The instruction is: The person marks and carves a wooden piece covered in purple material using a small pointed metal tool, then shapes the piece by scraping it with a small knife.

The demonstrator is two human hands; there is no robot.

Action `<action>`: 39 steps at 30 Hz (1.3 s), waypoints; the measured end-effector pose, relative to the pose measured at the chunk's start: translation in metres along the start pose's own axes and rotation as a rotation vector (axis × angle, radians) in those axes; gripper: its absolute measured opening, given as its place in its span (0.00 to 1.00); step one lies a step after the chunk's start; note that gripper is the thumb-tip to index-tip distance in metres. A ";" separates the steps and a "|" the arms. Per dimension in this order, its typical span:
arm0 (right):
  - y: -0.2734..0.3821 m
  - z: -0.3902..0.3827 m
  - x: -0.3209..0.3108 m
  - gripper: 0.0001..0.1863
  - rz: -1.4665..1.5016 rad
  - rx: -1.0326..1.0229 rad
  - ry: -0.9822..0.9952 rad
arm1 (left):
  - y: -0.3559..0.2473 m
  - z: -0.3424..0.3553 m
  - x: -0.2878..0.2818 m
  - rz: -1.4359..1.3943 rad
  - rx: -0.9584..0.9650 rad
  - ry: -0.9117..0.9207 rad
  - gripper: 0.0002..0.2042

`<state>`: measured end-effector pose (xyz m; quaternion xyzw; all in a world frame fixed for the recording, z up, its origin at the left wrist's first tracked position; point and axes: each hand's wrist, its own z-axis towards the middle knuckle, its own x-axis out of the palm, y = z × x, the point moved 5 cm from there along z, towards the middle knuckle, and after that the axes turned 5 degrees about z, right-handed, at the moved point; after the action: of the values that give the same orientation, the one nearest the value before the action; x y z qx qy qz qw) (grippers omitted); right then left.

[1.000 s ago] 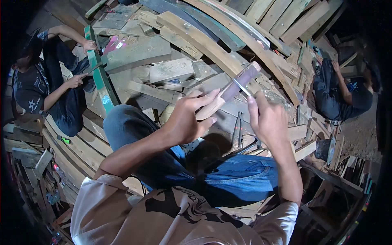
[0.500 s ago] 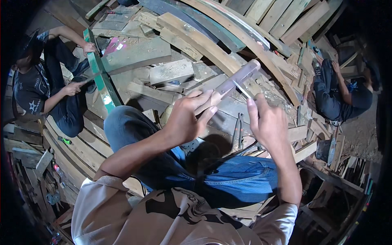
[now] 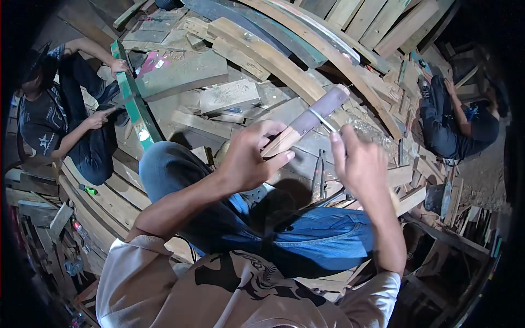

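Observation:
My left hand is closed around the bare wooden end of a short stick, which points up and to the right. A purple-grey covering wraps the stick's far part. A thin pale strip crosses this covering and runs to my right hand. My right thumb and fingers are pinched on the strip's end. Whether the strip is a band or a blade I cannot make out. Pincers with dark handles lie on the boards below, between my hands.
A co-worker at the left holds a green-painted beam and a saw. Another person sits at the right. A pale wood block and long planks lie ahead. My bent knee is below.
The stick has turned slightly in my left hand and its far end has dropped a little to the right. The pale strip now curves more. My right hand has barely moved.

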<state>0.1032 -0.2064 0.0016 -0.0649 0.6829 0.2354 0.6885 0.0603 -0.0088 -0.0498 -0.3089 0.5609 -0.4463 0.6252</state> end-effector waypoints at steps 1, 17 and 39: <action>0.009 -0.007 0.002 0.15 0.024 -0.042 -0.021 | -0.002 -0.002 0.000 0.001 0.001 -0.001 0.13; 0.012 -0.011 0.017 0.15 0.083 -0.133 0.072 | 0.013 -0.009 0.016 -0.410 -0.308 0.163 0.06; 0.011 -0.013 0.013 0.16 0.109 -0.090 0.084 | -0.007 -0.004 0.001 -0.052 -0.172 -0.013 0.10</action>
<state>0.0862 -0.1993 -0.0089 -0.0681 0.7025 0.3001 0.6417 0.0551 -0.0124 -0.0452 -0.3788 0.5848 -0.4104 0.5883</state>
